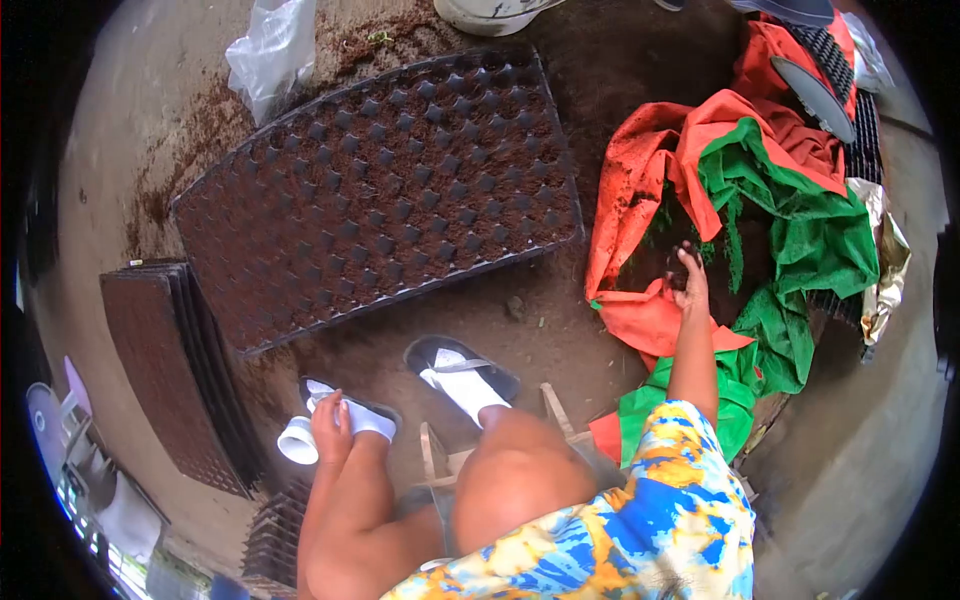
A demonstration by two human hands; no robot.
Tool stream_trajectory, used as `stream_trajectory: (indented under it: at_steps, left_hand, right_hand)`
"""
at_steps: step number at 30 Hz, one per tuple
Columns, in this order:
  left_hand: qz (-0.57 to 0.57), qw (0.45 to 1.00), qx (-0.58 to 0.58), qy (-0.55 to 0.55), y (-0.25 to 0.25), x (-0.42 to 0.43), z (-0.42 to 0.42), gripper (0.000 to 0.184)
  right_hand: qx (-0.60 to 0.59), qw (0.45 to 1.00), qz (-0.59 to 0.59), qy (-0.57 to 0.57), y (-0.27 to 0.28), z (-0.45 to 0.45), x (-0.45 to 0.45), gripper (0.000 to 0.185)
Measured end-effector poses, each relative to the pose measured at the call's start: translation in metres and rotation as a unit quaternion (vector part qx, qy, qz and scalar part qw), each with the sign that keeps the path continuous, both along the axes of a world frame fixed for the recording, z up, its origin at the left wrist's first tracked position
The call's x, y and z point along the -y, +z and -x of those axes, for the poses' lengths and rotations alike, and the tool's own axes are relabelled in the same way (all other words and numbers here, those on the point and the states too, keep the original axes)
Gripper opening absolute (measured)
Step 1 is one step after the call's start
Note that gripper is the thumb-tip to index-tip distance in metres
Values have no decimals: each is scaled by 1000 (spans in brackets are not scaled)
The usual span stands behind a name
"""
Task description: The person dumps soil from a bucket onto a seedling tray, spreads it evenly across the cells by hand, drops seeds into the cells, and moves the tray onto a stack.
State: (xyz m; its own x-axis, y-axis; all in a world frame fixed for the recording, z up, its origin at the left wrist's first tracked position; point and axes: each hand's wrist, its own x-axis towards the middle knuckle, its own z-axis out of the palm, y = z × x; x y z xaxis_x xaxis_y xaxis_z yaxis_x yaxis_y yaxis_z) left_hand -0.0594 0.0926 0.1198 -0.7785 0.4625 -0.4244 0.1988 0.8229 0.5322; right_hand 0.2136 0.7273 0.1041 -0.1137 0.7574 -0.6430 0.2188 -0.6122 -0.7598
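Observation:
My right hand (690,277) reaches over the mouth of a red and green cloth sack (640,190). Its fingers curl around a small handful of dark soil (683,262). Green leafy sprigs (735,240) show inside the sack beside it. Down by my left foot is my left hand (331,425), fingers bent together. A white cup (297,441) is right against that hand; whether the hand grips it is hard to see. In front of my feet lies a large black seedling tray (390,200), its cells filled with brown soil.
A stack of black trays (165,360) stands at left, with more trays (275,535) below it. Clear plastic (270,60) lies behind the big tray, near a white bucket (490,15). Another person's shoe (815,100) is at upper right. A low wooden stool (445,462) is beneath me.

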Motion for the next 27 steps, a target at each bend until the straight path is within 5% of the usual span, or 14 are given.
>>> stream_trajectory:
  at_steps: [5,7,11,12,14,16,18,21,27]
  left_hand:
    - [-17,997,-41,-60,-5,-12,3,27]
    - [-34,995,-58,-79,-9,-17,4,28]
    - [-45,994,-34,-91,-12,-14,6,30]
    - [-49,994,-33,-93,-14,-12,5,30]
    - [-50,996,-31,-67,-15,-8,3,32]
    - [-55,997,-25,-40,-17,-3,0,33]
    - [-70,997,-17,-10,-21,0,-2,35]
    - [-67,997,-21,-11,-26,7,-4,39]
    - [-70,998,3,-4,-27,8,-4,44]
  right_hand:
    - [-128,970,32,203,81,128,47,31]
    - [-69,953,-3,296,93,181,71,30]
    - [24,840,-296,455,43,248,114,38]
    - [134,741,-452,478,38,255,125,56]
    - [223,688,-511,464,49,262,155,83]
    - [275,717,-483,420,36,248,173,122]
    - [312,723,-491,372,16,238,189,129]
    - [365,719,-502,314,-7,253,184,130]
    - [260,755,-546,254,-9,332,136,125]
